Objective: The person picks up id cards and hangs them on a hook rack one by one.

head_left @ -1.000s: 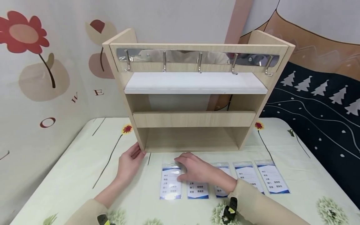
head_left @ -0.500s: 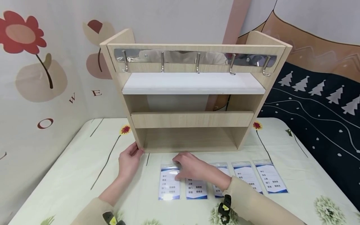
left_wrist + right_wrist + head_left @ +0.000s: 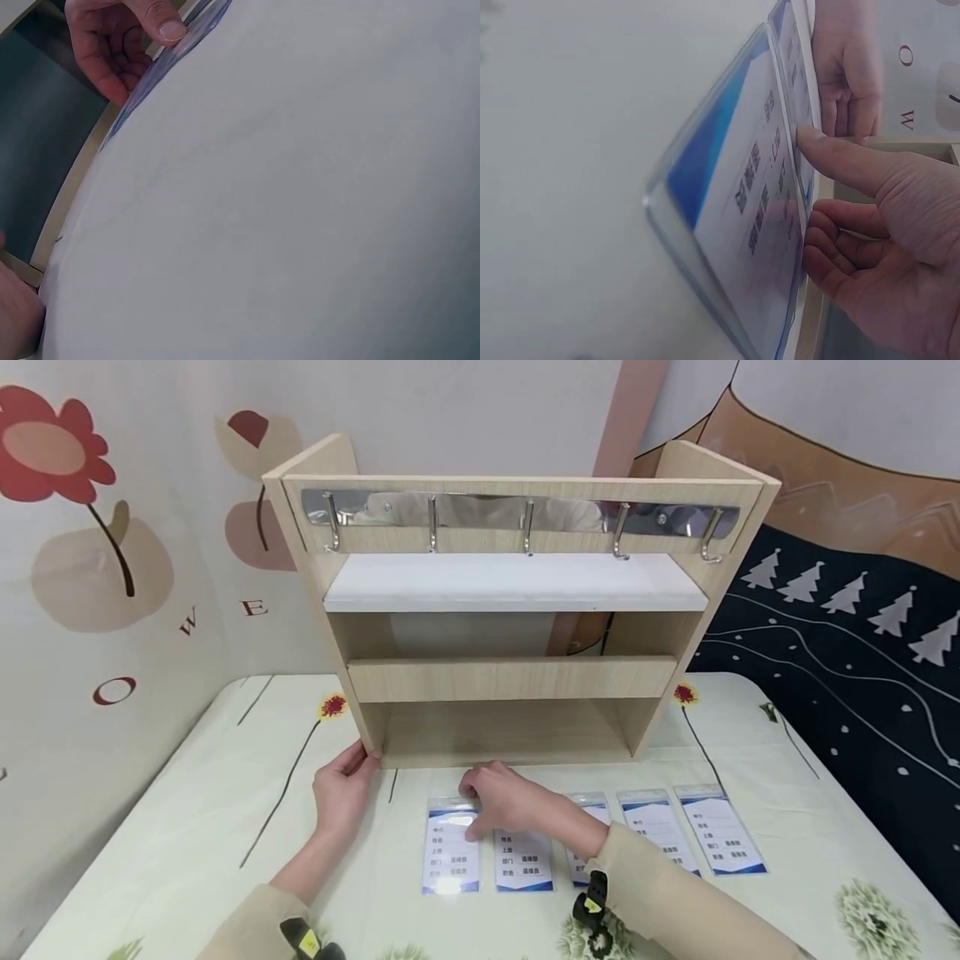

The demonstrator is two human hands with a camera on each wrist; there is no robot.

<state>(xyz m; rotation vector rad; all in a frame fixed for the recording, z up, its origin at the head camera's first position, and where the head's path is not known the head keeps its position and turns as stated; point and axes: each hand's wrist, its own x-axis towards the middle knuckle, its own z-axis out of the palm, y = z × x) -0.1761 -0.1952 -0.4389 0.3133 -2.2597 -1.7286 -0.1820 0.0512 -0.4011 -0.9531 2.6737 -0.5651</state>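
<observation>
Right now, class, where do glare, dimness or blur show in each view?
Head: bright glare low on the leftmost card and reflections in the metal strip; left wrist: the white tablecloth looks dim and grey; right wrist: print on the nearest card looks soft.

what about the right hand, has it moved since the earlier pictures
No, in the head view the right hand shows no clear shift against the shelf.

O [image 3: 114, 691], W [image 3: 187, 622], E [image 3: 254, 607] on wall [image 3: 165, 727], Chinese-printed cards [image 3: 451, 850]

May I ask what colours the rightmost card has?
The card is white with blue ends, clearest in head view.
</observation>
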